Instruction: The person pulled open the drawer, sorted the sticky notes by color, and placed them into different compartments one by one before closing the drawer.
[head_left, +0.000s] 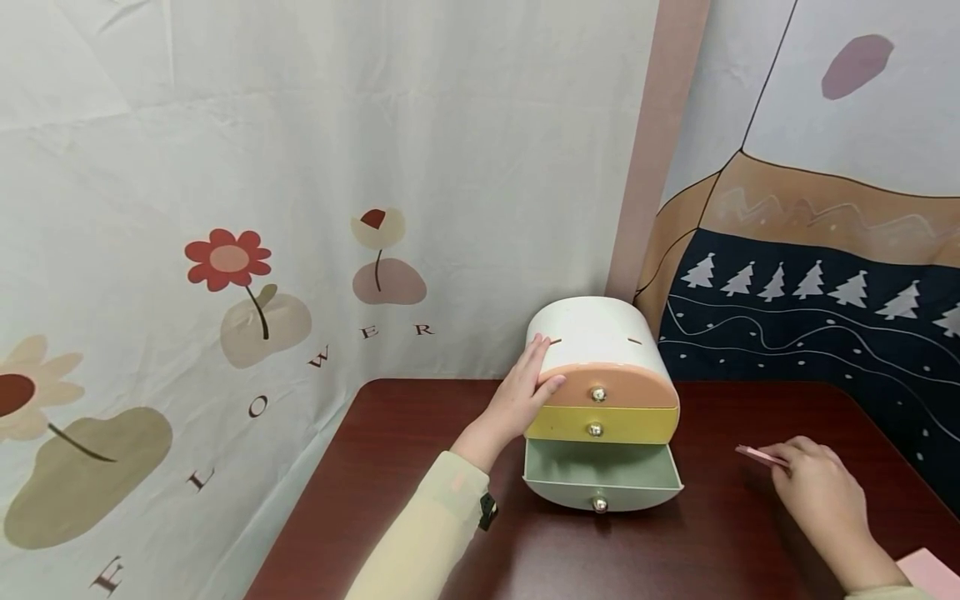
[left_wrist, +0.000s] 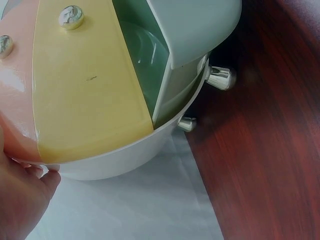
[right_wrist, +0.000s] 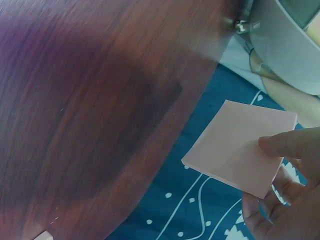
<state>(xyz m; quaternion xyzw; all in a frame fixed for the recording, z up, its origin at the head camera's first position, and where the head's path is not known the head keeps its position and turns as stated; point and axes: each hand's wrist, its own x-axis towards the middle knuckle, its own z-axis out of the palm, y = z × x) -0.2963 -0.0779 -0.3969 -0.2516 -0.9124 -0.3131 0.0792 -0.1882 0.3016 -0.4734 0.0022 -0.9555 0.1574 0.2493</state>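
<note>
A small rounded drawer box (head_left: 603,333) with a white shell stands on the table. Its orange top drawer (head_left: 630,387) and yellow middle drawer (head_left: 555,423) are closed, while the green bottom drawer (head_left: 637,497) is pulled out and shows a bare inside. My left hand (head_left: 517,400) rests against the box's left side, fingers up along the shell and thumb by the orange front. Right of the box, my right hand (head_left: 821,487) pinches a thin square pink sticky-note pad (right_wrist: 235,145) between thumb and fingers, held above the table.
Another flat pink piece (head_left: 930,573) lies at the table's lower right, partly behind the right forearm. The dark red wooden table (head_left: 720,550) meets a printed flower curtain (head_left: 465,167) behind and a dark tree-patterned cloth (head_left: 795,333) on the right.
</note>
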